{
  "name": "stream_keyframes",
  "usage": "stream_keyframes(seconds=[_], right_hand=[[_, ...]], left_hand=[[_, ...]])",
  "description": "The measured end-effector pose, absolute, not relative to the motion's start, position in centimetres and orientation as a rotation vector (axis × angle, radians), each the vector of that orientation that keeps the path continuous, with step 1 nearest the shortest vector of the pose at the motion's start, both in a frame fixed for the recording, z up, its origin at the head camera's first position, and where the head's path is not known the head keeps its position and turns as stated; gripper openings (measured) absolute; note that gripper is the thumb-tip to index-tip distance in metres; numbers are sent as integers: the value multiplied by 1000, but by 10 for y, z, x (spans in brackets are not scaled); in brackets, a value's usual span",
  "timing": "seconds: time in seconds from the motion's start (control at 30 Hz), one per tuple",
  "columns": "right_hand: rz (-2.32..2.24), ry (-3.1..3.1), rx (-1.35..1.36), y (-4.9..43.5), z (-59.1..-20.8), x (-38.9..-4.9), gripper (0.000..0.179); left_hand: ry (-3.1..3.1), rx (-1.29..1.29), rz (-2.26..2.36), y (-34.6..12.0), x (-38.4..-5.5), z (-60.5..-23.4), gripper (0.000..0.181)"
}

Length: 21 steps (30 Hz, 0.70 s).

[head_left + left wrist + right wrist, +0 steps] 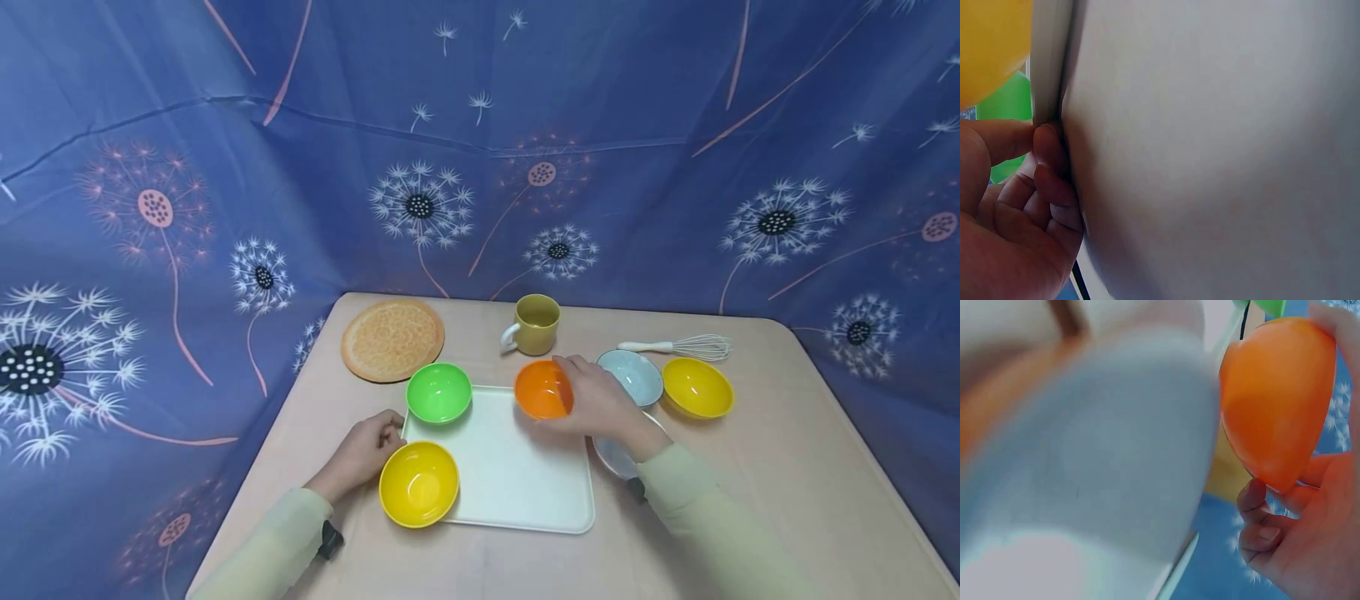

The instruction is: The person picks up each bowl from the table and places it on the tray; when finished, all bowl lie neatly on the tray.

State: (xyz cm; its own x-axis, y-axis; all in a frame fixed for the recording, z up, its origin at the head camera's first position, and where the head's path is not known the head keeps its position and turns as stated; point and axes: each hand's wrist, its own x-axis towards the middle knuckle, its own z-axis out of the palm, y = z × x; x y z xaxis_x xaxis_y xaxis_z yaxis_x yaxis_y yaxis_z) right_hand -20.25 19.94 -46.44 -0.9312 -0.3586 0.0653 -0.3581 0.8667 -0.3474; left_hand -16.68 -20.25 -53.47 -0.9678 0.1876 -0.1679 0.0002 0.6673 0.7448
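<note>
A yellow bowl (418, 485) sits at the near-left corner of a white tray (517, 475), whose left edge the left hand (363, 450) pinches. The right hand (597, 402) pinches an orange bowl (536, 392) at the far-right corner, across from a green bowl (439, 393). Beyond stands a mustard-coloured mug (537, 327).

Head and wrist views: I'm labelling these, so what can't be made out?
Head view: right side of the orange bowl, behind the right hand.
Head view: part of the nearer pale bowl, behind that hand too.
Head view: near left corner of the tray, behind the left yellow bowl.
Left wrist: that bowl, cut off by top and left edges.
Right wrist: a pale shape, blurred, cut off by left and bottom edges.
</note>
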Motion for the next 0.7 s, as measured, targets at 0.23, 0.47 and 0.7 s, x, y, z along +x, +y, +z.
stream_keyframes(seconds=[0.23, 0.47, 0.7], right_hand=[[-536, 2997, -576, 170, -476, -209, 114], [-472, 2978, -578, 153, -490, -215, 119], [-544, 2957, -611, 143, -494, -216, 123]], left_hand=[[2650, 151, 1191, -202, -167, -532, 23], [2656, 172, 1200, -203, -169, -535, 23], [2646, 153, 1211, -202, -167, -534, 23]])
